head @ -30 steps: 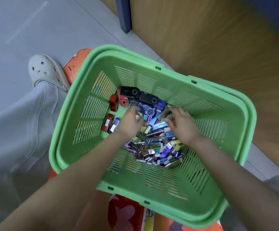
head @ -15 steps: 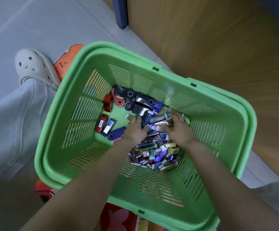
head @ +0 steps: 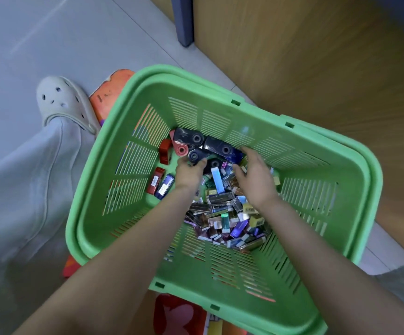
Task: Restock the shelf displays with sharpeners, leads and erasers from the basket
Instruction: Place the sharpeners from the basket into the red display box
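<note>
green slotted plastic basket point(head: 317, 151) | our left hand point(head: 189, 172) pinches dark round-holed sharpener point(head: 196, 154) at far wall, right hand point(head: 254, 177) spread | risk: glossy small boxes point(head: 222, 213) slide (loose pile), grab fumbles

My arms are bare from above the elbow down, with no sleeve, watch or ring on either. My left hand point(head: 189, 174) and right hand point(head: 256, 182) wear no gloves. I wear loose, light grey trousers point(head: 27, 189) of soft, creased cloth with a seam running down the leg. On my foot is a pale cream clog point(head: 61, 102), its rounded toe dotted with holes.
</note>
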The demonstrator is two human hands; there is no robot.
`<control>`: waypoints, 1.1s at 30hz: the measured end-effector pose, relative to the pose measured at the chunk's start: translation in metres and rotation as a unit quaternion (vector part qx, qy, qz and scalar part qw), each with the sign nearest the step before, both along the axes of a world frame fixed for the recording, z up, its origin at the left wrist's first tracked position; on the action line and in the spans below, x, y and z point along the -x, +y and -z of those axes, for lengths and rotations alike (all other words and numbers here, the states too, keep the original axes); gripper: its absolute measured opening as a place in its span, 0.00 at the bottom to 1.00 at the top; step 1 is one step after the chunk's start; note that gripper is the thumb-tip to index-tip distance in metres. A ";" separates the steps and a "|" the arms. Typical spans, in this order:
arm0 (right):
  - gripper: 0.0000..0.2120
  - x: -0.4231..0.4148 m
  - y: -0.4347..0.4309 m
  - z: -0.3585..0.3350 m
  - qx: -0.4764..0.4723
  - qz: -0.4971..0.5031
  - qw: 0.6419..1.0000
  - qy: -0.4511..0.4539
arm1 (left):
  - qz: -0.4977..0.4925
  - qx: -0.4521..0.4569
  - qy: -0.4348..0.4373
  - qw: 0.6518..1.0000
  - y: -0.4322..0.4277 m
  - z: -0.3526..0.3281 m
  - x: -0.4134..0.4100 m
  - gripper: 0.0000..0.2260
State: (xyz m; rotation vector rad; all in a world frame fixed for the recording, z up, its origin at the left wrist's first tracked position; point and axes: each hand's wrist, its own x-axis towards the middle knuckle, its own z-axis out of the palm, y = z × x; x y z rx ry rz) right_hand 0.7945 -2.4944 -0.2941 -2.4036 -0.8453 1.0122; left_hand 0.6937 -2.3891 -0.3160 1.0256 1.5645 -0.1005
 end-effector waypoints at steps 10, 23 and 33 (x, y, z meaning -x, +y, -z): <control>0.22 0.019 0.040 0.036 -0.043 0.192 0.978 0.065 | 0.017 0.048 0.018 0.999 -0.002 0.024 0.000 0.17; 0.19 0.044 0.068 0.044 -0.025 0.168 0.975 0.146 | 0.201 -0.051 0.086 0.975 0.017 -0.014 0.059 0.11; 0.19 0.055 0.026 0.043 0.029 -0.189 0.982 -0.005 | 0.642 -0.263 0.218 0.686 0.037 -0.037 0.073 0.26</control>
